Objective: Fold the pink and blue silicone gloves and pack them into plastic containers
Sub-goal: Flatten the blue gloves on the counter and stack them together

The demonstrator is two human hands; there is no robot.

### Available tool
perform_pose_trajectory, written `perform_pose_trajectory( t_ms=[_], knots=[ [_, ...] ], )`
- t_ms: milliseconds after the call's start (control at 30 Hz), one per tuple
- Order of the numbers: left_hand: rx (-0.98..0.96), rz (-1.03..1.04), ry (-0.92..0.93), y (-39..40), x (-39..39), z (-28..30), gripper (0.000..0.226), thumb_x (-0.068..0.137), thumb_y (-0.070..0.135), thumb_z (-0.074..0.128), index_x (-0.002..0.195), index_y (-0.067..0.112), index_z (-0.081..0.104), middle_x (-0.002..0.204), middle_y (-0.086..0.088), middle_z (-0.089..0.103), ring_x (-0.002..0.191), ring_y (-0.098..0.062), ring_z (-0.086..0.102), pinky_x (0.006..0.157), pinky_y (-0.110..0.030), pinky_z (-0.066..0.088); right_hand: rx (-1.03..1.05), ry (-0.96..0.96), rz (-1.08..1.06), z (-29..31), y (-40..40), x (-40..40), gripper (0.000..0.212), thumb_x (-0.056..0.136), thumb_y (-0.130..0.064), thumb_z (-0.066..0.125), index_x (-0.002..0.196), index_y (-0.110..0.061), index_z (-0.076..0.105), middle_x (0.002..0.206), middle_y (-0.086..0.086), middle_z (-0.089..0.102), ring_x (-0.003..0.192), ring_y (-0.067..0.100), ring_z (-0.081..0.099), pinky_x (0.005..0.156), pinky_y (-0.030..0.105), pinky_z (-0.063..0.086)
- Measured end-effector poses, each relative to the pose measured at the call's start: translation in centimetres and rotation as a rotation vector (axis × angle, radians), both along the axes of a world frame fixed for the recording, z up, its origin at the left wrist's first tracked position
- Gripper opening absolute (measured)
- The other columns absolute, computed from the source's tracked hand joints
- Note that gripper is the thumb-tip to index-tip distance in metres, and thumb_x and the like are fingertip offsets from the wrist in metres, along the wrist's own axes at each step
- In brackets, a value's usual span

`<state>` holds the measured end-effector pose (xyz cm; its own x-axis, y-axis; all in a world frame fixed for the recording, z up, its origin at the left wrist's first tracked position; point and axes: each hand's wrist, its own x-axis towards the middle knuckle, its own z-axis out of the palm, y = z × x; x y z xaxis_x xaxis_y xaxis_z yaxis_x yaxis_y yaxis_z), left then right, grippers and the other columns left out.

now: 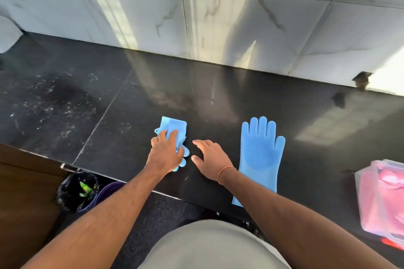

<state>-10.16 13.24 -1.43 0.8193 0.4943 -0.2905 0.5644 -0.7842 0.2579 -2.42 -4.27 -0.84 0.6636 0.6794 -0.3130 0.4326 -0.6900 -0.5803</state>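
Observation:
A folded blue silicone glove (pixel 173 126) lies on the black counter (pixel 131 98), its fingers sticking out below the fold. My left hand (pixel 167 150) presses down on it with the fingers flat on the fold. My right hand (pixel 209 157) hovers just to its right, fingers spread, holding nothing. A second blue glove (pixel 260 153) lies flat and unfolded, palm up, fingers pointing to the wall, its cuff hanging over the counter's front edge. At the far right a clear plastic container (pixel 380 201) holds pink gloves.
A marble-tiled wall (pixel 218 17) backs the counter. Below the front edge at the left stands a bin lined with a black bag (pixel 76 190), beside a brown cabinet (pixel 26 203). A red object (pixel 391 244) lies under the container's corner.

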Motion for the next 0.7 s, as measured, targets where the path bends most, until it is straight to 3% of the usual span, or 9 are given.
perform_pose_trajectory(
  t_ms=[100, 233, 300, 433, 533, 633, 700],
  knots=[
    [-0.091, 0.065, -0.126, 0.3, 1.1, 0.5, 0.048, 0.107, 0.022, 0.052, 0.155, 0.016, 0.050, 0.144, -0.016, 0.058, 0.119, -0.039, 0.061, 0.099, -0.047, 0.052, 0.022, 0.074, -0.087, -0.2, 0.1, 0.1, 0.060, 0.103, -0.039, 0.060, 0.159, -0.027, 0.044, 0.154, -0.001, 0.055, 0.139, 0.024, 0.052, 0.119, 0.043, 0.044],
    [-0.461, 0.303, -0.272, -0.2, 3.3, 2.0, 0.029, 0.104, 0.016, 0.046, 0.128, 0.021, 0.060, 0.106, -0.004, 0.070, 0.090, -0.022, 0.067, 0.068, -0.034, 0.048, 0.120, 0.218, -0.291, -0.2, -0.6, 0.5, 0.055, 0.098, -0.043, 0.065, 0.150, -0.026, 0.053, 0.135, -0.006, 0.064, 0.119, 0.018, 0.063, 0.106, 0.036, 0.050],
    [-0.733, 0.416, -0.329, -1.1, 4.6, 2.5, 0.023, 0.101, 0.014, 0.045, 0.115, 0.022, 0.062, 0.106, -0.007, 0.071, 0.092, -0.023, 0.065, 0.073, -0.035, 0.053, 0.200, 0.291, -0.417, -0.1, -1.4, 0.9, 0.053, 0.096, -0.045, 0.068, 0.144, -0.026, 0.056, 0.124, -0.011, 0.066, 0.108, 0.012, 0.064, 0.100, 0.032, 0.051],
    [-1.341, 0.562, -0.422, -3.4, 7.0, 3.3, 0.022, 0.103, 0.013, 0.051, 0.119, 0.014, 0.066, 0.111, -0.014, 0.073, 0.094, -0.026, 0.073, 0.084, -0.044, 0.059, 0.386, 0.586, -0.669, 1.0, -4.0, 2.0, 0.065, 0.095, -0.048, 0.075, 0.151, -0.028, 0.048, 0.122, -0.013, 0.069, 0.107, 0.011, 0.070, 0.090, 0.041, 0.063],
    [-1.630, 0.609, -0.504, -5.6, 8.5, 4.3, 0.023, 0.106, 0.013, 0.054, 0.124, 0.014, 0.068, 0.113, -0.012, 0.080, 0.098, -0.025, 0.080, 0.087, -0.043, 0.067, 0.501, 0.854, -0.860, 2.4, -6.5, 2.8, 0.077, 0.091, -0.060, 0.076, 0.154, -0.028, 0.044, 0.130, -0.005, 0.067, 0.110, 0.021, 0.073, 0.078, 0.042, 0.067],
    [-1.871, 0.588, -0.566, -8.2, 9.6, 5.5, 0.032, 0.106, 0.008, 0.055, 0.135, 0.007, 0.068, 0.129, -0.014, 0.078, 0.120, -0.029, 0.076, 0.107, -0.050, 0.059, 0.529, 1.095, -1.015, 3.5, -9.5, 3.4, 0.079, 0.072, -0.085, 0.074, 0.126, -0.029, 0.061, 0.130, 0.002, 0.068, 0.106, 0.034, 0.078, 0.074, 0.050, 0.068],
    [-1.969, 0.591, -0.605, -10.0, 10.0, 6.1, 0.031, 0.105, 0.001, 0.053, 0.132, 0.006, 0.067, 0.129, -0.015, 0.078, 0.122, -0.030, 0.074, 0.109, -0.050, 0.057, 0.557, 1.247, -1.009, 4.0, -11.2, 3.8, 0.095, 0.066, -0.096, 0.067, 0.123, -0.020, 0.065, 0.124, 0.006, 0.078, 0.102, 0.036, 0.081, 0.074, 0.051, 0.067]
  ],
)
